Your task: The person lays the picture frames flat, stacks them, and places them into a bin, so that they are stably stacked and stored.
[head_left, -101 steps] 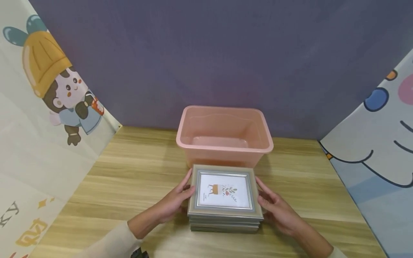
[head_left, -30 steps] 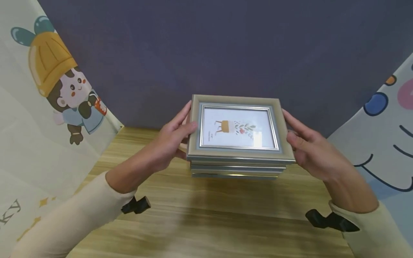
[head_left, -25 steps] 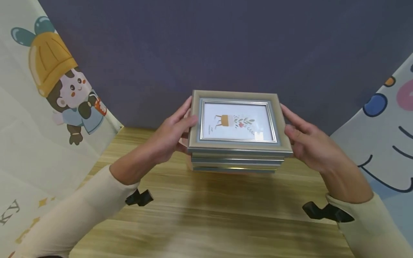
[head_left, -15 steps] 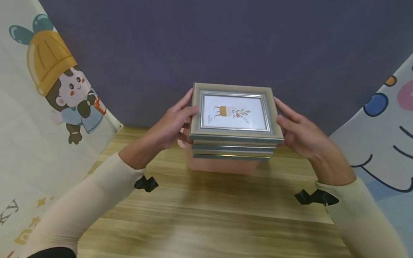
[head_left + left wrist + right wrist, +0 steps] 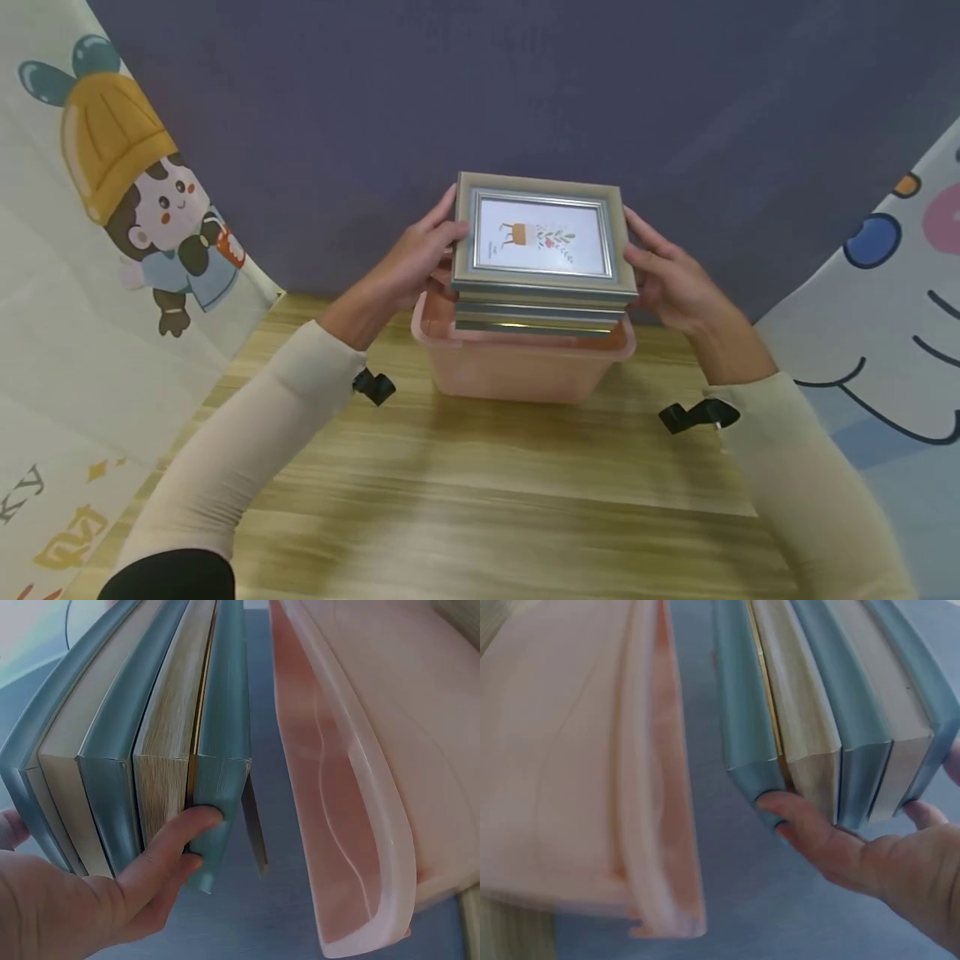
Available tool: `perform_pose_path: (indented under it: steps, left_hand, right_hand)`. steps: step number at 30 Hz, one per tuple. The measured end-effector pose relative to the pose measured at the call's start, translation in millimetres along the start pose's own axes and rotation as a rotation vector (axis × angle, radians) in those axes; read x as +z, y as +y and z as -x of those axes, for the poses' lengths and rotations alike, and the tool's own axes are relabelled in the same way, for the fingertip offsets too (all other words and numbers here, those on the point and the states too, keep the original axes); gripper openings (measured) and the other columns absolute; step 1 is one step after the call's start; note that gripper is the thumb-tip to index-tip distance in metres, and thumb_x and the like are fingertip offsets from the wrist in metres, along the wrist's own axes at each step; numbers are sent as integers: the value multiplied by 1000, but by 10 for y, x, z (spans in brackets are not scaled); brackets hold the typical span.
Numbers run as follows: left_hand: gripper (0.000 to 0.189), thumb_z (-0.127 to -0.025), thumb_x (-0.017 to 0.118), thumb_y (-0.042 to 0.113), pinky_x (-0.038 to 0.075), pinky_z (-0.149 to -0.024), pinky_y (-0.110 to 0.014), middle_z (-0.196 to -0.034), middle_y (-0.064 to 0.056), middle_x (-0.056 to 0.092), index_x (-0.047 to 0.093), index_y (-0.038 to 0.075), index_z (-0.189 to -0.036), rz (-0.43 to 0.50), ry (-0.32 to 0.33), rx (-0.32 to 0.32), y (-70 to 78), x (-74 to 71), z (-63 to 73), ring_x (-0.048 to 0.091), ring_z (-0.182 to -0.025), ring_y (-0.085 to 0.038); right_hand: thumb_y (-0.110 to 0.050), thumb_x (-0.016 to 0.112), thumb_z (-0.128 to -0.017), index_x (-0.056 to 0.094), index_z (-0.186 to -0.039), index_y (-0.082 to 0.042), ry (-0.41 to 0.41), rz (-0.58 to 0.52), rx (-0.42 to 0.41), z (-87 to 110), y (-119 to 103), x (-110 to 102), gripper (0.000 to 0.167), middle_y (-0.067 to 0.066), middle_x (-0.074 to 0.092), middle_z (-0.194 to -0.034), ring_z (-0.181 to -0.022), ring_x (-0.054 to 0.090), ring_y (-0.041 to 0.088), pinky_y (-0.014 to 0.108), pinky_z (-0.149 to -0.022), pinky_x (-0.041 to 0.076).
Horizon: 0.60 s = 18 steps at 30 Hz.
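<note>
A stack of several picture frames [image 5: 543, 283] hangs in the air above the pink plastic bin [image 5: 517, 371]. The top picture frame carries a print of a chair-like pot with flowers. My left hand [image 5: 420, 258] grips the stack's left end, thumb at the top edge and fingers curled beneath. At the opposite end my right hand [image 5: 671, 275] holds it the same way. Both wrist views show blue and beige frame edges [image 5: 161, 712] pressed together, apart from the bin's rim [image 5: 637, 787]. A thin dark flap [image 5: 255, 821] sticks out from the lowest frame. The stack hides most of the bin's inside.
The bin stands on a wood-grain table [image 5: 480, 492], close to a dark blue back wall [image 5: 390, 100]. Pale cartoon-printed sheets [image 5: 112, 375] border the table on the left and right. Black wrist devices [image 5: 375, 386] sit at both sleeves.
The stack of picture frames, earlier on the table before the bin, has been lifted by both hands. Over the last second it moved away from me, uncovering the bin's front.
</note>
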<state>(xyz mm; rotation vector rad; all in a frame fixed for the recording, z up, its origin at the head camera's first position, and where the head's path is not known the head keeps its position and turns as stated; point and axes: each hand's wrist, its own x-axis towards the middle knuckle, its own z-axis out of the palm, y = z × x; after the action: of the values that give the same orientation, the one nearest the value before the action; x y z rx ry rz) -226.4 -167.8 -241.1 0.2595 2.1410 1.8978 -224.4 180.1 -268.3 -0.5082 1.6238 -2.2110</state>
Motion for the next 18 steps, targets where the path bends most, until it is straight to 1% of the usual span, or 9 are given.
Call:
perform_pose_path:
  steps: [2,4,6,7,9,12,14,15,18]
  left_hand:
    - [64,-106,47,42,61,-62,-41,-170,-5,24,9,61,-155,-12,3,-3,-21,-3,-93,66,-113,-29]
    - [64,-106,47,42,61,-62,-41,-172,-4,18,10,60,-155,-22,7,-10,-50,-9,-167,60,-124,-29]
    - [64,-105,47,43,60,-60,-40,-171,-4,21,11,60,-155,-24,12,-16,-84,-9,-222,60,-124,-29]
    - [63,-105,47,43,59,-60,-39,-169,-5,25,11,61,-155,-19,15,-19,-104,-10,-251,61,-122,-28]
    - [63,-106,47,42,58,-59,-39,-160,-11,42,13,61,-155,3,22,-28,-158,-12,-308,66,-109,-27]
    - [62,-106,47,41,56,-55,-38,-128,-17,65,15,60,-155,36,40,-52,-261,-16,-396,70,-84,-24]
    - [62,-106,47,40,55,-53,-38,-104,-17,70,15,60,-155,47,47,-68,-330,-25,-446,68,-73,-21]
    - [62,-106,47,40,55,-53,-38,-97,-15,70,15,59,-155,46,46,-71,-360,-31,-466,68,-70,-21]
    - [62,-106,46,39,55,-53,-38,-87,-11,71,14,58,-156,37,42,-75,-438,-41,-512,68,-65,-21]
  right_hand:
    - [-14,50,-106,16,-164,-33,18,-30,1,-64,47,-57,70,1,76,-112,-88,73,18,41,-74,58]
    - [-13,51,-106,16,-164,-33,40,-42,11,-118,101,-103,71,1,75,-109,-87,73,19,42,-74,58]
    - [-15,52,-106,17,-164,-35,81,-27,24,-154,143,-119,71,0,74,-110,-88,72,20,43,-76,58]
    - [-15,52,-106,17,-163,-36,99,-16,34,-171,158,-123,71,-1,73,-111,-90,72,20,43,-77,58]
    - [-17,52,-106,17,-163,-39,135,11,59,-213,189,-129,70,-2,72,-110,-88,72,20,41,-75,58]
    - [-21,51,-107,17,-162,-44,175,23,109,-280,246,-124,69,-2,72,-105,-82,71,17,38,-71,58]
    - [-23,50,-107,17,-160,-47,197,11,144,-320,296,-122,67,-1,70,-106,-82,70,16,37,-71,57]
    - [-23,50,-107,18,-160,-48,209,3,158,-338,322,-123,67,0,68,-108,-83,69,15,37,-71,57]
    - [-24,47,-108,18,-160,-50,241,4,181,-380,399,-128,65,-1,59,-121,-95,64,14,36,-76,56]
